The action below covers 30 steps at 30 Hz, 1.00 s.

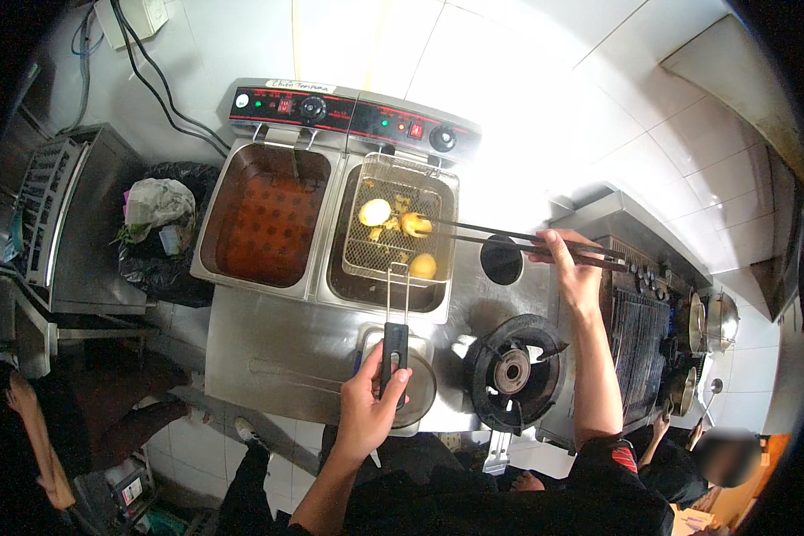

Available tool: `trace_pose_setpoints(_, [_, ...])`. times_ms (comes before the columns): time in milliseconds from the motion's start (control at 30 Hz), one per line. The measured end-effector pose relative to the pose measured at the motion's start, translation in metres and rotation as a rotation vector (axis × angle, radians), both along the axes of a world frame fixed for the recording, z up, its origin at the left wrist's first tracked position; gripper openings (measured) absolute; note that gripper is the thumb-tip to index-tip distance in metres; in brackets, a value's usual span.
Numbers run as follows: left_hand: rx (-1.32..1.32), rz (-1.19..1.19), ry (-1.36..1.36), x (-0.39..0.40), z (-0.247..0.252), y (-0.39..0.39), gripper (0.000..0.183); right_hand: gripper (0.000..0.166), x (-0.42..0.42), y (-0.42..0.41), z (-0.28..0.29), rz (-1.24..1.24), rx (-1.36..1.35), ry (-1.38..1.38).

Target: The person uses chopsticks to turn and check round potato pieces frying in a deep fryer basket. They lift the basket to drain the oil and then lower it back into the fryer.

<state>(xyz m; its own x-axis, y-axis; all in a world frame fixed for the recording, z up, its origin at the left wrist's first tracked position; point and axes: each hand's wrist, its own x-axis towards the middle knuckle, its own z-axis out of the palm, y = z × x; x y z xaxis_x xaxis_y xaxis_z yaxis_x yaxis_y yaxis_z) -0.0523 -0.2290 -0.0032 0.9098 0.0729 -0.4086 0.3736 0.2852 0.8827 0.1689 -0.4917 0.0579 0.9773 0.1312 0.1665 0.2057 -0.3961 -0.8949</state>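
Note:
My left hand (373, 395) grips the black handle (395, 355) of a wire fry basket (402, 261), which is held over the right tank of a double deep fryer (329, 234). Inside the basket lie a pale egg-shaped piece (375, 212) at the left, a golden one (423, 266) near the front, and small fried bits. Long dark chopsticks (502, 234) are in my right hand (568, 264). Their tips reach into the basket at a broken-looking yellow piece (414, 225); whether they pinch it I cannot tell. Brown oil fills the left tank (268, 221).
A gas burner (512, 372) stands right of the fryer, past a round dark opening (501, 260). A sieve (415, 388) lies under my left hand. Farther right are a grill (636, 348) and another person (670, 462). A black bin bag (154, 268) stands left; a person (47, 429) is lower left.

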Motion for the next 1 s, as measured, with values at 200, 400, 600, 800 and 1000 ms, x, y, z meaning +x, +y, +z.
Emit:
trace_pose_setpoints(200, [0.004, 0.000, 0.009, -0.001, -0.002, -0.001, 0.053, 0.029, 0.000, -0.003, 0.003, -0.010, -0.061, -0.034])
trace_pose_setpoints(400, [-0.001, -0.004, 0.006, -0.001, -0.003, -0.002, 0.053, 0.034, -0.004, 0.003, 0.010, -0.008, -0.036, -0.095])
trace_pose_setpoints(600, [0.017, 0.009, -0.011, -0.001, -0.003, -0.002, 0.053, 0.032, -0.007, 0.007, 0.033, 0.059, -0.155, -0.017])
trace_pose_setpoints(800, [0.008, 0.022, 0.003, -0.002, -0.003, -0.003, 0.052, 0.025, -0.008, 0.020, 0.031, 0.079, -0.204, -0.018])
trace_pose_setpoints(1000, [0.003, 0.024, 0.016, -0.001, 0.001, -0.002, 0.052, 0.023, -0.007, 0.014, 0.017, 0.056, -0.198, -0.054])
